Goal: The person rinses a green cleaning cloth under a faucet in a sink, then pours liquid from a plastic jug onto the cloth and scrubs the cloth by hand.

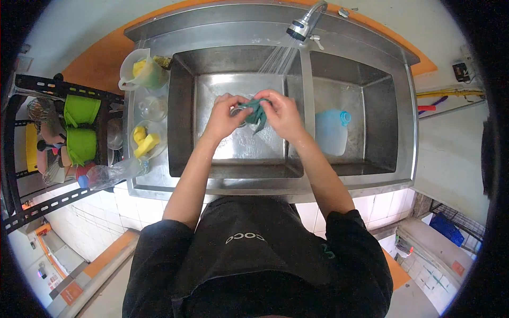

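Note:
Both of my hands are together above the left basin of a stainless-steel sink. My left hand holds a small clear vessel, which looks like a glass; its rim shows under the fingers and the rest is mostly hidden. Crumpled green cloth is pinched in my right hand, pressed against the vessel, with one corner hanging down. Behind the hands, water streams in a fan from the spray head of the faucet into the basin.
A translucent plastic jug lies in the right basin. On the left ledge are a measuring jug with a sponge inside, a clear bowl and a bowl with yellow sponges. A black metal rack holding utensils stands further left.

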### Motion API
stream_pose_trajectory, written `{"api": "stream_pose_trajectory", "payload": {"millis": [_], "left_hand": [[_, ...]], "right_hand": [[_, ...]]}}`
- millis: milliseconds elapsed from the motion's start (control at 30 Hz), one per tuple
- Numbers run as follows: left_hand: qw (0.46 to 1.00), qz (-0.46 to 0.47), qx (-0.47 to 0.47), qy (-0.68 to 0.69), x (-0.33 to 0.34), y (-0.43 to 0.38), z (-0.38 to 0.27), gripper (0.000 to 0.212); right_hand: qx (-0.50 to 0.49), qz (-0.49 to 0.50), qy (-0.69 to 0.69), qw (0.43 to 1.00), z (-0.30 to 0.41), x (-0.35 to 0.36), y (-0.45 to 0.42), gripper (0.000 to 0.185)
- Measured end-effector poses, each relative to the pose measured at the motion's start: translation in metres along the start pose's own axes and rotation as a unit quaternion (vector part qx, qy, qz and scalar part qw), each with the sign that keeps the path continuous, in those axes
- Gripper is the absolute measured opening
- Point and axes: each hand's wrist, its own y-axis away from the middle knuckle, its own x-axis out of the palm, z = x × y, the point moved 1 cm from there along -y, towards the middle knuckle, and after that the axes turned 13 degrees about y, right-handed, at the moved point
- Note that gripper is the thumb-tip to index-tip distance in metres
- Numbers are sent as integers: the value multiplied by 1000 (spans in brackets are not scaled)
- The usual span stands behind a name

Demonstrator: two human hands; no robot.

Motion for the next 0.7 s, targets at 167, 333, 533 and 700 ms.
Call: {"api": "stream_pose_trajectory", "payload": {"millis": [167, 333, 533, 700], "left_hand": [[994, -29, 65, 87, -7, -6, 6, 19], [973, 15, -98, 211, -6, -20, -22, 13], [928, 35, -87, 360, 7, -29, -23, 27], [976, -16, 60, 210, 2, -29, -12, 65]], "right_hand": [[4, -13, 16, 1000, 6, -24, -8, 18], [-9, -34, 100, 994, -2, -22, -6, 27], [-54, -3, 150, 987, -5, 1, -7, 30], [28, -12, 85, 996, -2, -6, -17, 19]]}}
